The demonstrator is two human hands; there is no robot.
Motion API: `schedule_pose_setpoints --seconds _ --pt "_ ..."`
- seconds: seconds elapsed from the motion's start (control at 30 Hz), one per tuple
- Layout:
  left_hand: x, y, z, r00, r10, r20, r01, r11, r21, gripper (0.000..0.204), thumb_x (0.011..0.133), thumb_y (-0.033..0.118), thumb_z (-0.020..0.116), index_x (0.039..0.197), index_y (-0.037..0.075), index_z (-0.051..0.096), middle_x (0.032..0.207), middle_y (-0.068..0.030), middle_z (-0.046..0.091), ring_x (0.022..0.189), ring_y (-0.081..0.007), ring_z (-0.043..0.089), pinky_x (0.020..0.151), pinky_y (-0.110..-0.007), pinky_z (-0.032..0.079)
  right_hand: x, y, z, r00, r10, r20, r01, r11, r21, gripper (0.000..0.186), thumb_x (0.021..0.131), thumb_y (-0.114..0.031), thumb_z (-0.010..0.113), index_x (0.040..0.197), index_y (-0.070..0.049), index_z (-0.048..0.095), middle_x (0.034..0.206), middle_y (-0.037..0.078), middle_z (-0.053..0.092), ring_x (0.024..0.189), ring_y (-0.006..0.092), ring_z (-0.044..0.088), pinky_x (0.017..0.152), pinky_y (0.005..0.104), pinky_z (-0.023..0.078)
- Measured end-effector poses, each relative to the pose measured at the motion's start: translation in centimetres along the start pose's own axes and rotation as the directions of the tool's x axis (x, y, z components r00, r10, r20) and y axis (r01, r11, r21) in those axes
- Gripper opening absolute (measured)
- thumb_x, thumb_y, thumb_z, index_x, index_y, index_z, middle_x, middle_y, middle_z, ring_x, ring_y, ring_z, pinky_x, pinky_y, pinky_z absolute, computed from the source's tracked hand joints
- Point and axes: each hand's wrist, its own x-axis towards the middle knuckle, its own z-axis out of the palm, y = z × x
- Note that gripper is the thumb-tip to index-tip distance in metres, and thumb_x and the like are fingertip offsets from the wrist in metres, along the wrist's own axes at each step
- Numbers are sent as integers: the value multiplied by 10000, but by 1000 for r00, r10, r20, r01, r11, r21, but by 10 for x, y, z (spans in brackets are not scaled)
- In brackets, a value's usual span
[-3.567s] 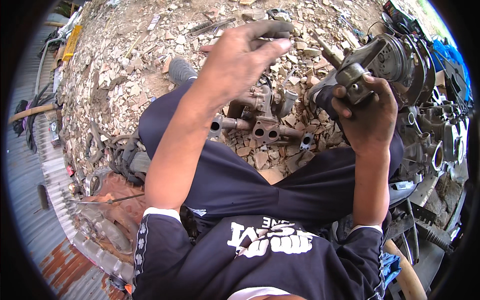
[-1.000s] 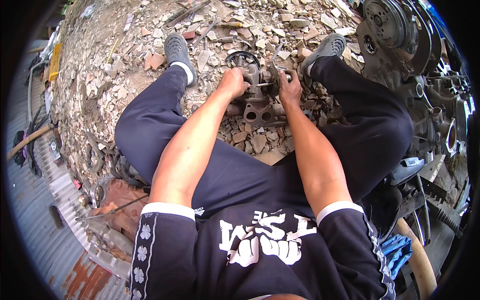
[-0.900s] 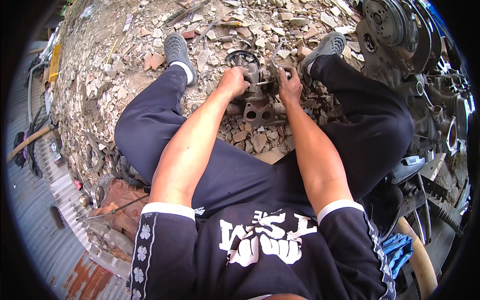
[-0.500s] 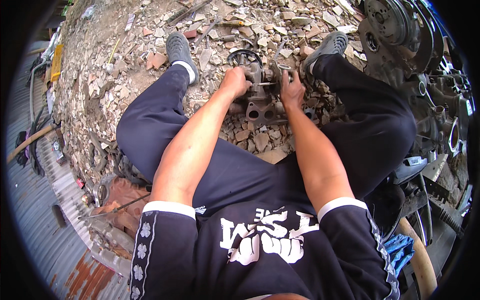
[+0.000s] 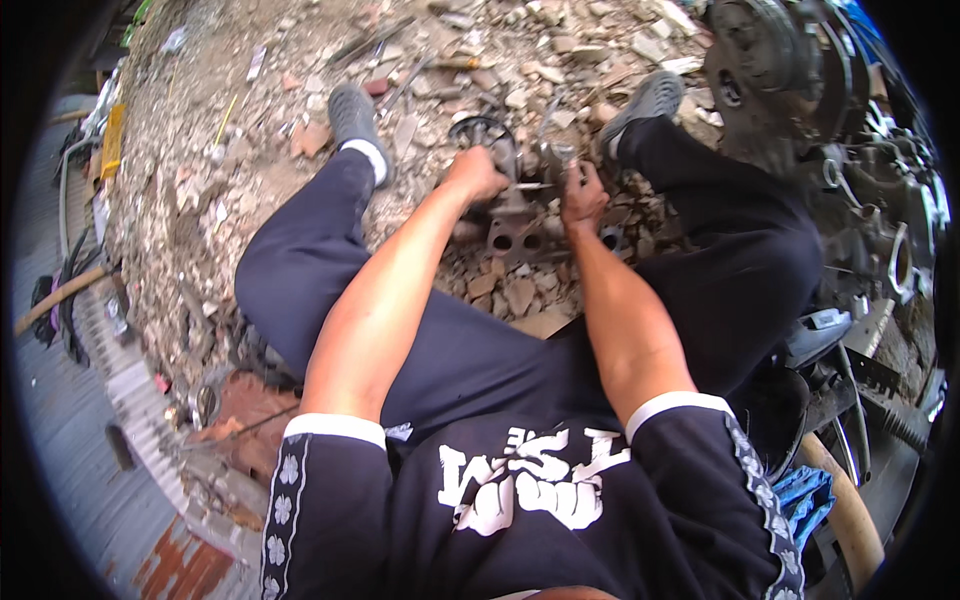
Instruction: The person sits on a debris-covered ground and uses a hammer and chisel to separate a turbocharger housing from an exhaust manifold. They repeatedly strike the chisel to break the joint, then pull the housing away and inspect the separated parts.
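Observation:
Between my bent legs a dark metal manifold assembly [image 5: 517, 238] rests on the rubble, with flanged ports facing me and a black round piece [image 5: 472, 127] at its top. My left hand [image 5: 472, 175] is closed on the assembly's upper left side, its fingertips partly hidden. My right hand [image 5: 583, 198] grips a metal part [image 5: 556, 158] at the upper right side, thumb and fingers bent round it. A thin light rod [image 5: 532, 186] crosses between the hands. The frame is slightly blurred, so small details cannot be made out.
Broken tile and stone [image 5: 250, 175] surround my feet. Large engine castings and a pulley [image 5: 765, 45] crowd the right, with a blue plastic sheet [image 5: 805, 505] lower down. On the left lie corrugated metal sheet [image 5: 60, 400], a yellow object [image 5: 113, 140] and hoses [image 5: 70, 280].
Both hands have come down from raised positions onto the assembly, the right one bringing the part it held. Over the last second they stay there, shifting slightly lower in the picture as the view moves.

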Motion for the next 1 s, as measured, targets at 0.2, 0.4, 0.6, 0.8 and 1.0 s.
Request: schedule_pose_setpoints --seconds 0.2,0.4,0.6,0.8,1.0 --pt "12 -13 -42 991 136 14 -133 982 -131 397 740 267 848 1111 133 808 1021 -135 788 907 -270 762 852 -374 587 -9 -77 10 930 -278 -242 332 918 219 363 951 -348 676 1141 -40 699 1023 256 710 988 444 684 904 470 516" --pt "-58 82 -140 771 381 -510 -604 691 -398 276 863 131 811 1103 -2 781 1031 -104 791 903 -164 727 856 -292 555 2 -173 -44 950 -56 -307 288 541 790 270 1011 -232 663 1195 -35 643 1052 95 677 1001 213 612 928 361 476" --pt "-142 117 -173 730 307 -610 -657 559 -505 224 889 77 792 1090 -19 768 1000 -87 771 913 -136 708 868 -278 553 -47 -225 -182 963 -209 -170 219 238 946 351 1035 -288 647 1302 -113 501 1051 82 652 873 165 641 722 311 539" --pt "-142 124 -168 758 320 -569 -630 585 -510 245 890 84 794 1108 -23 758 1011 -87 766 905 -134 703 849 -274 558 -71 -184 -326 844 -126 -522 531 53 846 347 1072 -264 497 1378 -102 469 1086 116 638 907 230 669 694 374 569" --pt "-140 146 -154 766 412 -493 -636 598 -488 277 879 119 813 1123 -1 762 1027 -81 772 913 -131 705 845 -276 561 -67 -139 -414 715 208 -667 675 42 737 308 1031 -285 493 1110 -17 623 974 117 678 839 258 664 741 351 569"
